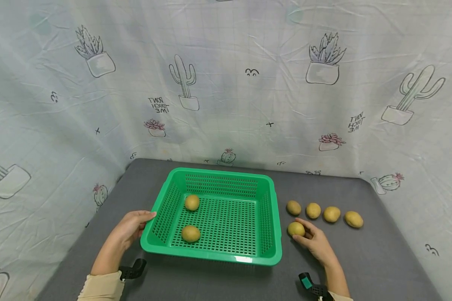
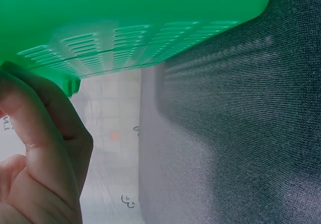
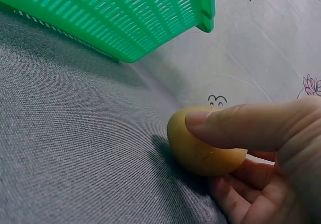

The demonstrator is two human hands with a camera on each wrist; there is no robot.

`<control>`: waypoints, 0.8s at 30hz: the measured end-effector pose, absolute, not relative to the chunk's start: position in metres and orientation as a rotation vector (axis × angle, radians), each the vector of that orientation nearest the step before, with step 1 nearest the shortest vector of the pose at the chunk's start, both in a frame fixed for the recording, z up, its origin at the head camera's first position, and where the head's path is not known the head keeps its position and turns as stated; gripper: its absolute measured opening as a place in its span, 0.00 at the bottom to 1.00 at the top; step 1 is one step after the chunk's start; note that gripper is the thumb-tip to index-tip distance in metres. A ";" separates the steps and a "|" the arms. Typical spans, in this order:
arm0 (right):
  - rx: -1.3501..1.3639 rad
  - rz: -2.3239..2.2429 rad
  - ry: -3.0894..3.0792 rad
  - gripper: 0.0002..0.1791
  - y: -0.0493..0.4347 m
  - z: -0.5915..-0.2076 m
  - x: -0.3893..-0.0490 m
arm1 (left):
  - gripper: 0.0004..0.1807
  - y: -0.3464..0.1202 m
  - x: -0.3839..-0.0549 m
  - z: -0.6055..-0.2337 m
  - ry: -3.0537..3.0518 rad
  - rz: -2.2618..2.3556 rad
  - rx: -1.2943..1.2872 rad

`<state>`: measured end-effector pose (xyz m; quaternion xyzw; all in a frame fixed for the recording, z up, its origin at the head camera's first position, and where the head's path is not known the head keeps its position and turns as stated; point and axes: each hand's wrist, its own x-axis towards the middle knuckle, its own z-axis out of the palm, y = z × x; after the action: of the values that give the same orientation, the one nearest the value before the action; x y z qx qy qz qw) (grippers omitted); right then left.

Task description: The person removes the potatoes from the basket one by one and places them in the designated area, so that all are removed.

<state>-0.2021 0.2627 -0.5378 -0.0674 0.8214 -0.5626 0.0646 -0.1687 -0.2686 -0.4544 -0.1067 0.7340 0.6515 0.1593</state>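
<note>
Right hand [image 1: 314, 241] pinches yellow potato [image 1: 295, 229] between thumb and fingers, low over gray table [image 1: 196, 278], near right side of green basket [image 1: 211, 256]; table contact unclear. Left hand [image 1: 129, 225] grips basket's left rim. Best approach: pinch snugly round middle, lift straight, brace basket. Potato's long axis roughly left-right in head view; ends look alike, pointing direction unclear.
</note>
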 end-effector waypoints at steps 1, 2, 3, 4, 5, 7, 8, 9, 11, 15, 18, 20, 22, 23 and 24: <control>-0.198 -1.700 2.482 0.34 0.263 -0.538 -0.202 | 0.17 -0.269 -0.169 -0.454 2.098 1.861 -0.305; -0.193 -1.702 2.483 0.34 0.263 -0.538 -0.202 | 0.16 -0.268 -0.169 -0.454 2.098 1.860 -0.307; -0.187 -1.703 2.485 0.34 0.263 -0.538 -0.202 | 0.16 -0.268 -0.169 -0.454 2.098 1.858 -0.309; -0.185 -1.707 2.488 0.35 0.263 -0.538 -0.202 | 0.16 -0.268 -0.169 -0.454 2.097 1.858 -0.311; -0.183 -1.712 2.489 0.35 0.264 -0.538 -0.202 | 0.16 -0.268 -0.169 -0.454 2.098 1.857 -0.311; -0.179 -1.721 2.489 0.34 0.264 -0.538 -0.202 | 0.16 -0.268 -0.169 -0.454 2.099 1.854 -0.313; -0.178 -1.728 2.489 0.34 0.264 -0.538 -0.202 | 0.17 -0.268 -0.169 -0.453 2.101 1.853 -0.312; -0.176 -1.737 2.487 0.34 0.264 -0.538 -0.202 | 0.17 -0.268 -0.169 -0.453 2.101 1.851 -0.310; -0.171 -1.752 2.483 0.34 0.264 -0.538 -0.201 | 0.19 -0.268 -0.169 -0.453 2.101 1.849 -0.306; -0.164 -1.762 2.488 0.34 0.264 -0.538 -0.200 | 0.21 -0.268 -0.168 -0.453 2.095 1.849 -0.304; -0.184 -1.760 2.518 0.34 0.264 -0.539 -0.200 | 0.21 -0.267 -0.168 -0.452 2.098 1.848 -0.307; -0.209 -1.765 2.540 0.33 0.264 -0.540 -0.199 | 0.21 -0.267 -0.168 -0.452 2.103 1.845 -0.309; -0.233 -1.773 2.559 0.33 0.264 -0.541 -0.200 | 0.22 -0.267 -0.169 -0.453 2.110 1.840 -0.311; -0.241 -1.778 2.563 0.33 0.264 -0.541 -0.200 | 0.22 -0.267 -0.169 -0.453 2.112 1.837 -0.312; -0.246 -1.784 2.567 0.33 0.264 -0.541 -0.200 | 0.22 -0.267 -0.169 -0.453 2.115 1.834 -0.313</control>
<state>-0.1997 0.2642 -0.5415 -0.0785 0.8186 -0.5690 0.0029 -0.1689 -0.2671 -0.4527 -0.1098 0.7408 0.6426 0.1617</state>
